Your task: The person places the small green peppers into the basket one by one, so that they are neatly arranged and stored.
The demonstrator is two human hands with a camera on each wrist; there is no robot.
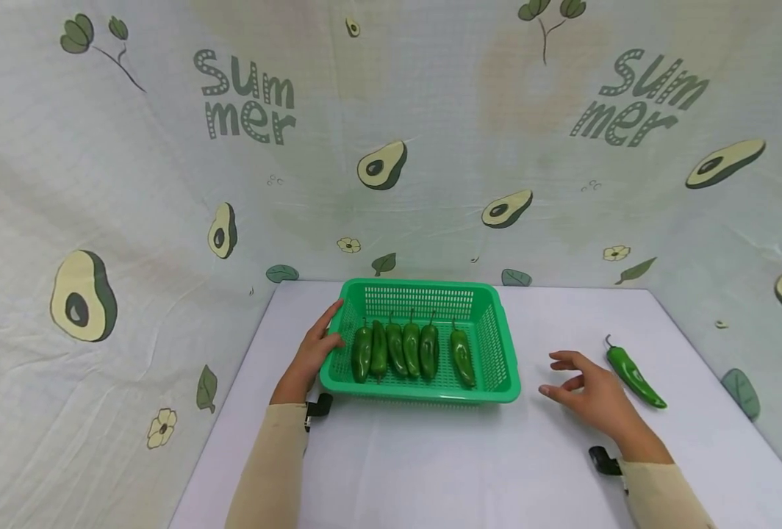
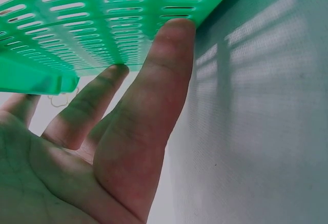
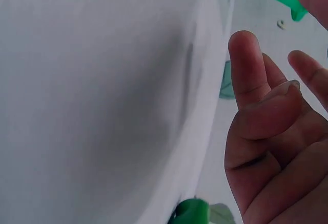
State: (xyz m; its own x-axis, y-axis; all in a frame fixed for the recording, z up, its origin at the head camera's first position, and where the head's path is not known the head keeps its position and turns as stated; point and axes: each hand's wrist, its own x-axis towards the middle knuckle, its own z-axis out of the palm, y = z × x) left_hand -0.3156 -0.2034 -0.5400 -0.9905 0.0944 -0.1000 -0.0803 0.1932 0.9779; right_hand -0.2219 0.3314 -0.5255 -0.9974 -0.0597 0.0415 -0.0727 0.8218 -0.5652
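Note:
A green plastic basket (image 1: 424, 393) with slotted walls stands on the white table, several green chili peppers (image 1: 411, 349) lying side by side in it. At its left end, my left hand (image 1: 313, 356) holds the rim, thumb over the top. The left wrist view shows its fingers (image 2: 166, 75) against the slotted outside. My right hand (image 1: 592, 397) hovers to the right of the basket, fingers loosely bent and apart, nothing in them. Just beyond it a single green chili pepper (image 1: 634, 376) lies on the table; part of something green (image 3: 192, 212) shows low in the right wrist view.
The white table (image 1: 417, 470) reaches back to a cloth backdrop (image 1: 444, 235) printed with avocados, leaves and the word "summer". This cloth also rises along both sides. A small black camera is strapped at each wrist.

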